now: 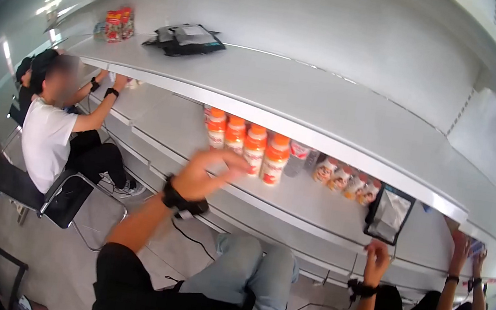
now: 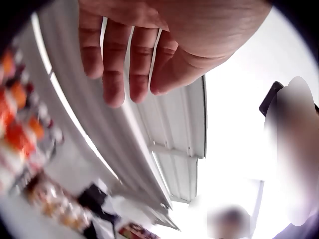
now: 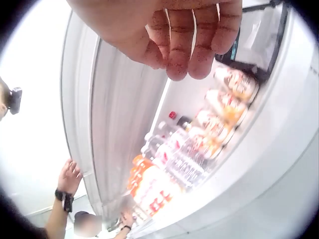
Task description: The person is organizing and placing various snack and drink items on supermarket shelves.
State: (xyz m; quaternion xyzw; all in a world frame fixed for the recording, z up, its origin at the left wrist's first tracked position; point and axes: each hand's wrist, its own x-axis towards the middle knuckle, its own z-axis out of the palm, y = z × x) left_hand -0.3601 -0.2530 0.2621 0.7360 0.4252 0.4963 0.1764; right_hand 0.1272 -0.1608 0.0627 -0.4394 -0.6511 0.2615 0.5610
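My left hand point(image 1: 211, 172) is raised in front of the orange-capped bottles point(image 1: 254, 149), which stand in a row on the middle shelf. Its fingers point(image 2: 114, 82) are loosely extended, with nothing held. Lower on the right, my right hand point(image 1: 376, 263) is at the shelf's front edge, just below a black pouch with a silver panel point(image 1: 390, 214). The right wrist view shows its relaxed fingers point(image 3: 202, 59) bent and holding nothing. Between the hands stand clear bottles with pink labels point(image 3: 172, 154) and several small printed bottles point(image 1: 339, 179).
An upper shelf point(image 1: 332, 100) overhangs the bottles and carries black packages point(image 1: 188, 40) and red packets point(image 1: 119, 24). To the left, a seated person point(image 1: 51, 134) reaches into the shelving. Another person's hands point(image 1: 468, 249) work at the right end. A cable point(image 1: 195, 239) hangs below my left wrist.
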